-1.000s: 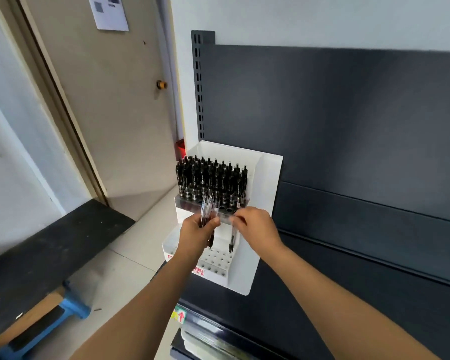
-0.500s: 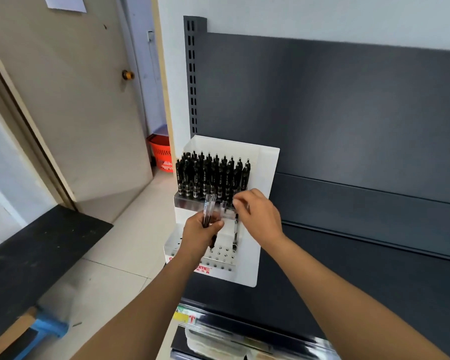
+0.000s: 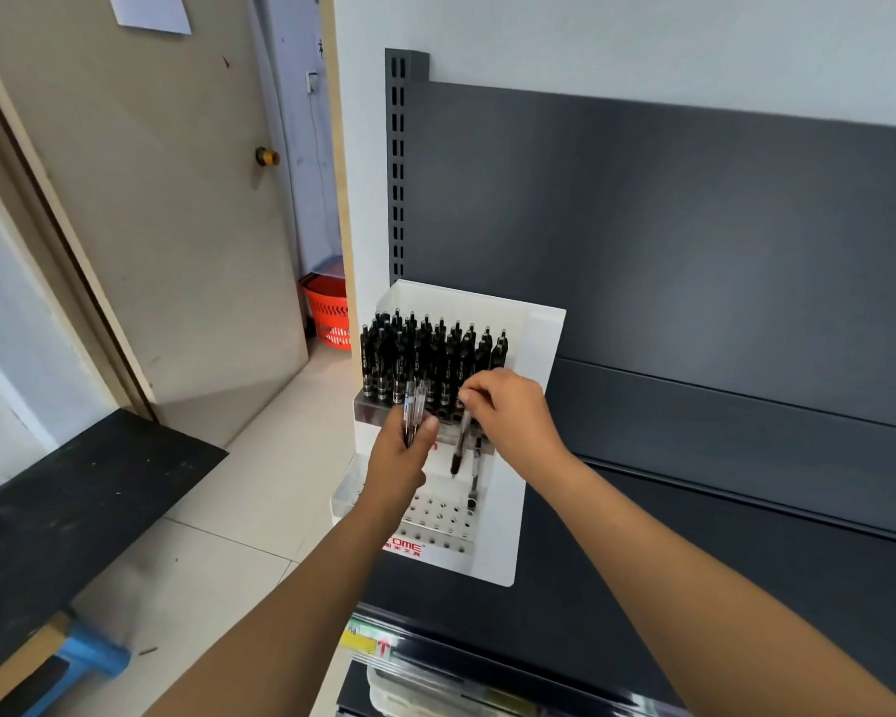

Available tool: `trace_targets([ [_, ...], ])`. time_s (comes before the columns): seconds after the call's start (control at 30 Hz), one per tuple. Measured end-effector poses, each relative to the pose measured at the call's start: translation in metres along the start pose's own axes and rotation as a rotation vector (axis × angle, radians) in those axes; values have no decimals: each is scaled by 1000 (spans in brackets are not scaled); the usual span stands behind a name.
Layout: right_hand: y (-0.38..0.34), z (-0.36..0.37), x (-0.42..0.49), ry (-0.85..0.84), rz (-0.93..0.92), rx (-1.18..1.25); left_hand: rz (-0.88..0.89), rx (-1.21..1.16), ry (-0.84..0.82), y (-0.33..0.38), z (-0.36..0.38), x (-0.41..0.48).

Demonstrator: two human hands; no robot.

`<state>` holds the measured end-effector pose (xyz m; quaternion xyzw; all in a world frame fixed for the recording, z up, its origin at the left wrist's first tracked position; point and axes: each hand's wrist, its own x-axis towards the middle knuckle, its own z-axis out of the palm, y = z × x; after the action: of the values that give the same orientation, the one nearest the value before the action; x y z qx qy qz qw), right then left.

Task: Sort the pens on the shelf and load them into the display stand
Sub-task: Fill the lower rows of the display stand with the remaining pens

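Fingers (image 3: 479, 394) of the right hand (image 3: 516, 414) pinch the top of a single pen (image 3: 459, 447), which hangs point-down and slightly tilted above the holed lower tier (image 3: 438, 514) of the white display stand (image 3: 541, 354). Just beside it, another pen (image 3: 475, 476) stands in a hole at the right end of that tier. The left hand (image 3: 399, 460) is curled round a small bundle of clear pens (image 3: 414, 406), held upright in front of the stand. Behind both hands, black pens (image 3: 430, 349) pack the top rack (image 3: 371, 411). The stand sits at the left end of a dark shelf (image 3: 746, 587). An orange basket (image 3: 329, 313) sits on the floor past the doorway.
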<state>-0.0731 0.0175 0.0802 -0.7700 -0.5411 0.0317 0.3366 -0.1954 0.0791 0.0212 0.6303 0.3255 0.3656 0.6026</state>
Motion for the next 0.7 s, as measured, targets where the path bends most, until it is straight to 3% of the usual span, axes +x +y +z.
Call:
trace_targets([
  [0.23, 8, 16, -13, -105, 0, -84, -27, -1, -57, -2, -7, -5],
  [0.33, 11, 19, -16, -74, 64, -74, -33, 12, -59, -4, -10, -6],
  [0.5, 12, 21, -17, -6, -28, -314, -1, 49, -82, -6, -13, -10],
  [0.7, 17, 24, -17, 18, -12, -348, 21, 78, -75, -8, -12, -11],
])
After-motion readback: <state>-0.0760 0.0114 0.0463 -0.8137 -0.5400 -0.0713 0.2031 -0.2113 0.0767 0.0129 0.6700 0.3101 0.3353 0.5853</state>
